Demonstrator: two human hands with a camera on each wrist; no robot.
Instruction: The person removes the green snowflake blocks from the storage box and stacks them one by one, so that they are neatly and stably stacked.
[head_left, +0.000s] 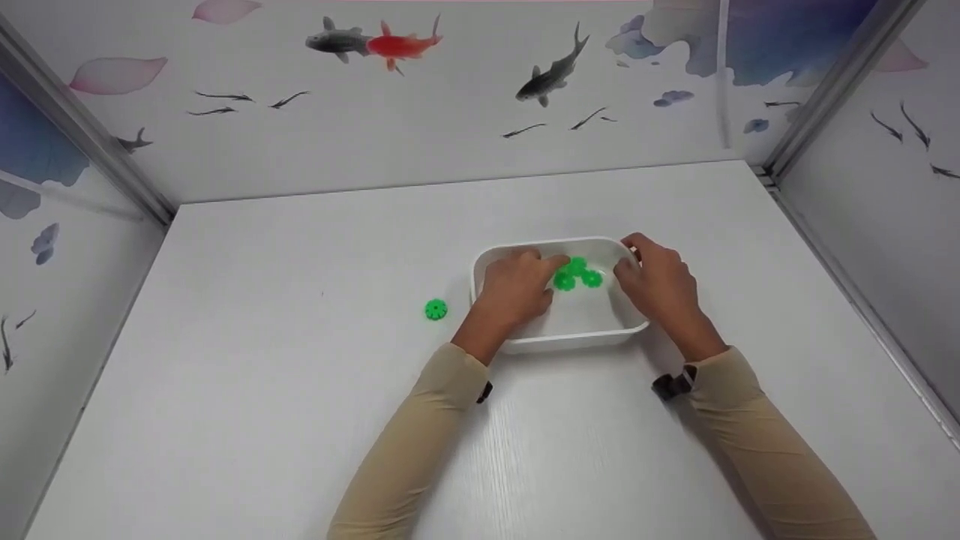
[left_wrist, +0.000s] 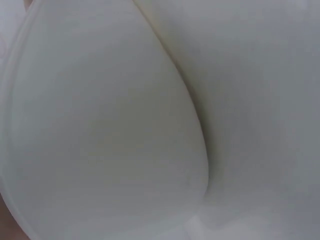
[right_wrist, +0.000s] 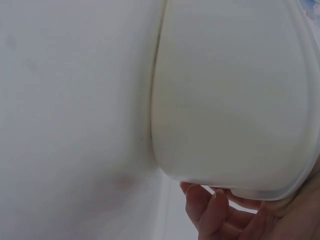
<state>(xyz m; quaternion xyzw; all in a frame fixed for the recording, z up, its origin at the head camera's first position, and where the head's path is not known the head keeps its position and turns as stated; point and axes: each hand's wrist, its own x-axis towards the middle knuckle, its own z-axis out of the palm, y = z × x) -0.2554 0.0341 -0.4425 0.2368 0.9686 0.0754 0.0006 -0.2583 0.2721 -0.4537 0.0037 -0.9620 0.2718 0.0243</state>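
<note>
A white plastic tub [head_left: 574,337] stands on the table, with several green notched discs [head_left: 592,279] clustered inside it. My left hand [head_left: 514,289] reaches over the near left part of the tub; its index finger points to the discs and appears to touch one, with the thumb apart. At the tub's right end, my right hand [head_left: 661,283] grips the rim, thumb inside and fingers outside. The right wrist view shows those curled fingers [right_wrist: 215,210] against the tub's edge. Only the tub's outer wall [left_wrist: 110,130] fills most of the left wrist view.
Another green disc [head_left: 436,309] lies on the white table [head_left: 262,337], just left of the tub. Panels printed with fish [head_left: 405,46] enclose the table at the back and both sides.
</note>
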